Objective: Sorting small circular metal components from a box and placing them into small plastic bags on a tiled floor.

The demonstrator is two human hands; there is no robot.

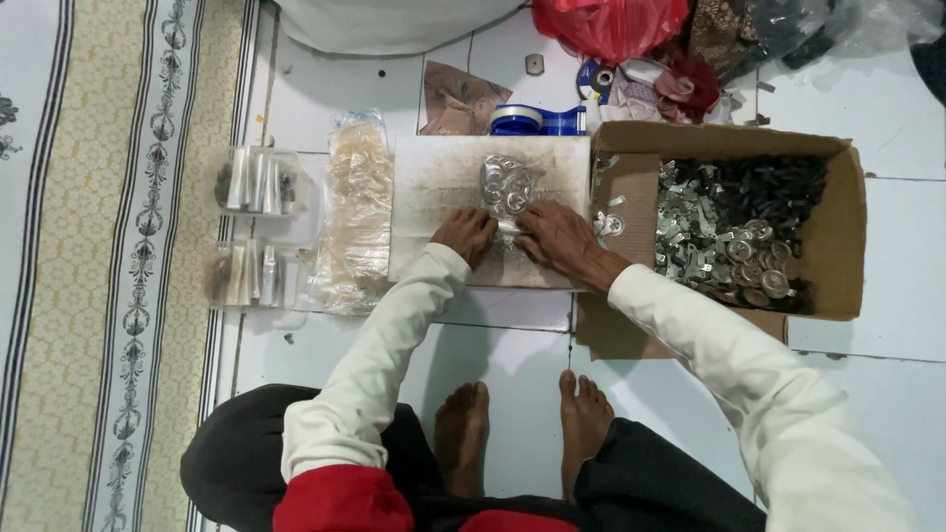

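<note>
Head view: both hands rest on a small clear bag of round metal parts [507, 187] lying on a white board [434, 177] on the tiled floor [887, 118]. Left hand [463, 234] presses the bag's near edge, fingers curled; right hand [557, 234] pinches it likewise. Cardboard box [843, 236] of metal pieces stands just right. Stack of clear bags [355, 212] lies left of the board.

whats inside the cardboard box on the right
The cardboard box holds a heap of small metal pieces, silver and dark, with round discs near the front. The box floor beneath the heap is covered.
</note>
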